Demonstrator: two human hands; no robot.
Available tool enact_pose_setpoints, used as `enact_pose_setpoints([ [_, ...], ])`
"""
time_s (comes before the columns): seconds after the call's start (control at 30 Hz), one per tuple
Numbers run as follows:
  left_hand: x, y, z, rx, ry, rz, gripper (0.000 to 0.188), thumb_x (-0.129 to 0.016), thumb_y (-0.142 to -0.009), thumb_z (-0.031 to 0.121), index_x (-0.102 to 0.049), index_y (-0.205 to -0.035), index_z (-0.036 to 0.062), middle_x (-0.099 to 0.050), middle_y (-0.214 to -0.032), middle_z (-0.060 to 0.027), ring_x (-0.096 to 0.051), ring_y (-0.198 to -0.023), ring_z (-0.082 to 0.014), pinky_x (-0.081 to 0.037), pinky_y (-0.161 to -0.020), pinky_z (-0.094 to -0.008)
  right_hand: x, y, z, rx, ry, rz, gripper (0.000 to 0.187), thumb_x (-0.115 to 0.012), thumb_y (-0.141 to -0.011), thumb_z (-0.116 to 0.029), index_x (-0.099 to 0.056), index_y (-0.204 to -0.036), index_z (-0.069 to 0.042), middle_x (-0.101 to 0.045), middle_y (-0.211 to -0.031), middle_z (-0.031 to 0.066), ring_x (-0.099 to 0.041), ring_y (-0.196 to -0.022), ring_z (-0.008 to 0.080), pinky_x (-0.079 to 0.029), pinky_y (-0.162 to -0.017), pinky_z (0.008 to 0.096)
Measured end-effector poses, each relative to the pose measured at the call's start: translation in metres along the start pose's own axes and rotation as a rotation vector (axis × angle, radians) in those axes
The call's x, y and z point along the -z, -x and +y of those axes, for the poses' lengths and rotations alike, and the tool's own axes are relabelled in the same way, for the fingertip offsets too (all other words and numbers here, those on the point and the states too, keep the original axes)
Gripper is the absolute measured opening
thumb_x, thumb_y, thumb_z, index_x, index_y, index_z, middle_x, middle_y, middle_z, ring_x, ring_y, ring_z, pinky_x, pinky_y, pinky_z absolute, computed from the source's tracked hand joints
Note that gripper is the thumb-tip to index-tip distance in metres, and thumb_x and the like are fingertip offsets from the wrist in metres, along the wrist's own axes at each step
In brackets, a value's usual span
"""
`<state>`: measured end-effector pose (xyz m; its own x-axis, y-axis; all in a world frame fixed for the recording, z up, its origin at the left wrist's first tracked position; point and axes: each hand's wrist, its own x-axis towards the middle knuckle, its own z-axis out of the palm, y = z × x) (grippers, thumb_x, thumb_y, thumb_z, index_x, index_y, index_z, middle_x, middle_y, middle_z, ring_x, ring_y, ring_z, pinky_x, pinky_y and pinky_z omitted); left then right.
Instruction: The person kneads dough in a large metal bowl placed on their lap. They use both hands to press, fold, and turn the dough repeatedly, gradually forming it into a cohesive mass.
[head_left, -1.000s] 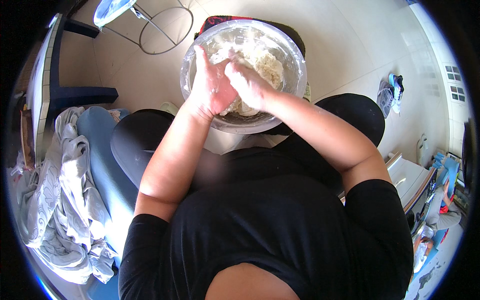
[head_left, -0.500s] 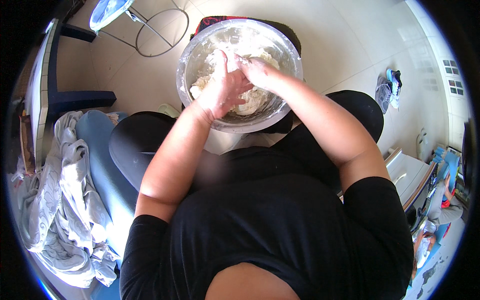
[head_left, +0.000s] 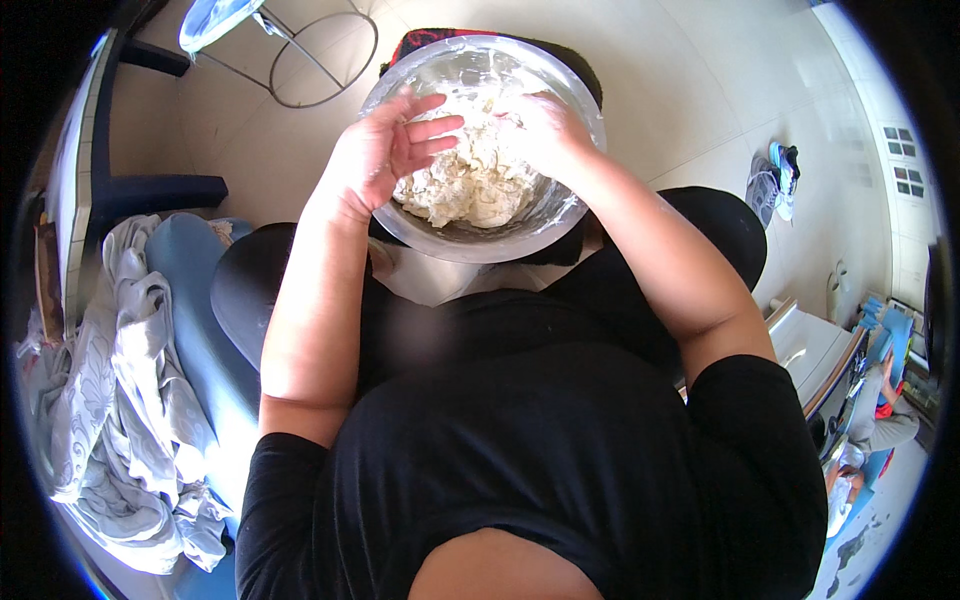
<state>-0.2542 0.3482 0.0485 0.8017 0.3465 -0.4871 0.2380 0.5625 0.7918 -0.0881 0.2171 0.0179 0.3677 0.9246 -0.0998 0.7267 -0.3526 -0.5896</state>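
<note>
A wide metal bowl [head_left: 478,252] stands in front of me between my knees, on a dark support with a red patterned edge. Inside it lies pale, shaggy dough [head_left: 470,185], with floury smears up the far wall. My left hand [head_left: 392,148] is over the bowl's left rim, fingers spread apart, holding nothing. At the right side of the bowl, my right hand [head_left: 548,132] reaches in against the dough. Bright light washes out its fingers, and their grip is unclear.
A crumpled grey cloth [head_left: 150,400] lies on a blue seat [head_left: 195,280] to my left. A round-ringed metal stand [head_left: 325,60] is at the far left, shoes [head_left: 775,180] on the tiled floor at right. Another person [head_left: 880,420] is at the right edge.
My hands were together over the dough and have come apart. The left moved left to the rim with fingers spread; the right shifted slightly right.
</note>
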Motion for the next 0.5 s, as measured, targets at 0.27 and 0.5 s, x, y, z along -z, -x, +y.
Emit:
enact_pose_setpoints([
  [0.27, 0.009, -0.009, -0.014, -0.318, -0.298, 0.213, 0.047, -0.038, -0.091, 0.028, -0.042, -0.125, -0.0040, -0.044, -0.129, -0.0167, -0.040, -0.120, -0.0189, -0.029, -0.100, -0.0276, -0.022, 0.011, 0.004, -0.231, -0.745, 0.019, 0.040, -0.055, -0.084, -0.023, -0.050, -0.113, 0.004, -0.059, -0.104, 0.0170, -0.058, -0.091, 0.0252, -0.044, -0.085, 0.0314],
  [0.5, 0.004, -0.019, -0.015, -0.145, 0.129, -0.138, 0.084, -0.008, -0.087, 0.062, -0.025, -0.134, -0.0043, -0.028, -0.139, -0.0168, -0.022, -0.131, -0.0276, -0.014, -0.108, -0.0365, -0.036, 0.010, -0.019, 0.040, -0.418, 0.072, 0.041, -0.048, -0.088, -0.019, -0.042, -0.125, -0.004, -0.052, -0.118, 0.0173, -0.058, -0.092, 0.0240, -0.045, -0.084, 0.0319],
])
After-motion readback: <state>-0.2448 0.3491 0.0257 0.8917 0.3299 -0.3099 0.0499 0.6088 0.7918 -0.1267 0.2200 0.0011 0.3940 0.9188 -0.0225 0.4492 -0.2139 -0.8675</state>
